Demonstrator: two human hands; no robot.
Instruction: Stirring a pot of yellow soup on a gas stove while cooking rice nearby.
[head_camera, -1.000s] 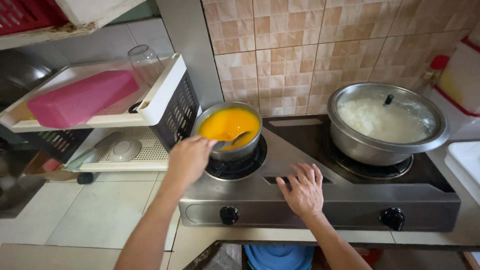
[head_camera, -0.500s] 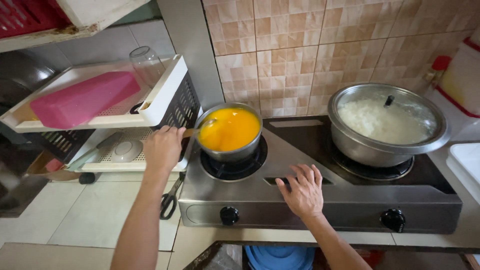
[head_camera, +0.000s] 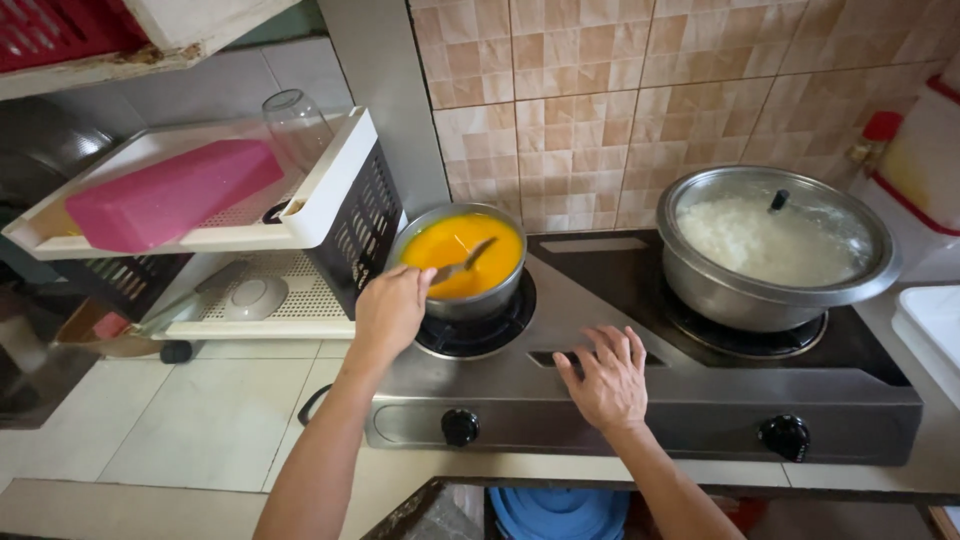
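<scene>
Now that the left hand (head_camera: 392, 310) has come back up from the stove's side, it grips a metal spoon (head_camera: 462, 266) dipped into the small steel pot of orange liquid (head_camera: 460, 258) just ahead, stirring resumed, while the open right hand (head_camera: 606, 378) stays flat on the steel gas stove (head_camera: 560, 400).

Small steel pot (head_camera: 462, 262), centre-left of the frame, sits on the left burner of the gas stove (head_camera: 640, 400) and holds an opaque orange-yellow liquid. A metal spoon (head_camera: 462, 266) lies tilted across its near rim, bowl in the liquid, handle toward lower left.
</scene>
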